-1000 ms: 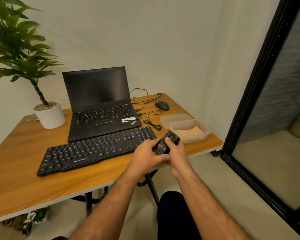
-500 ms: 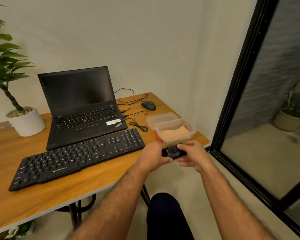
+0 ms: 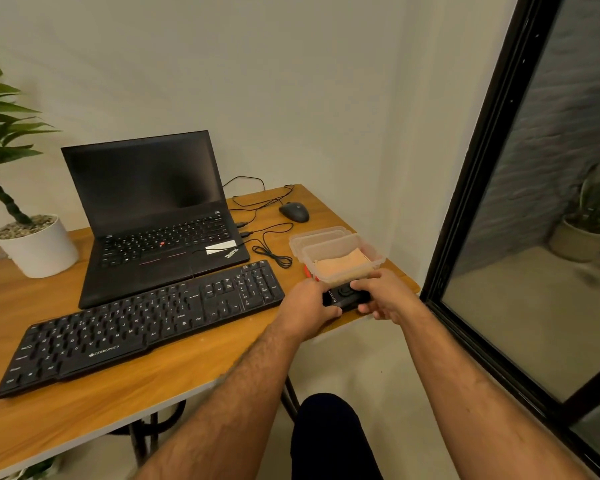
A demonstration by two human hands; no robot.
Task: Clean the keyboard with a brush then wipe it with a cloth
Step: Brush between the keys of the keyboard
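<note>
Both hands, left (image 3: 309, 304) and right (image 3: 385, 296), grip small black device (image 3: 347, 296) at counter (image 3: 201, 368) edge. Keyboard (image 3: 142, 323) lies untouched left; cloth (image 3: 342, 263) in plastic tub (image 3: 378, 259). Brushing not begun; next: set device down, find brush.

I read this as a small home office or study corner. A wooden table (image 3: 84, 403) stands against a plain pale wall (image 3: 291, 81), carrying an open black laptop (image 3: 153, 216) with a separate black keyboard (image 3: 142, 323) in front of it, and a wired mouse (image 3: 294, 212) at the far right with loose cables (image 3: 267, 237) trailing beside it. A potted plant (image 3: 32, 244) sits at the far left of the table. On my right, a black-framed glass door (image 3: 492, 168) shows a brick wall and another potted plant (image 3: 586, 230) beyond.
</note>
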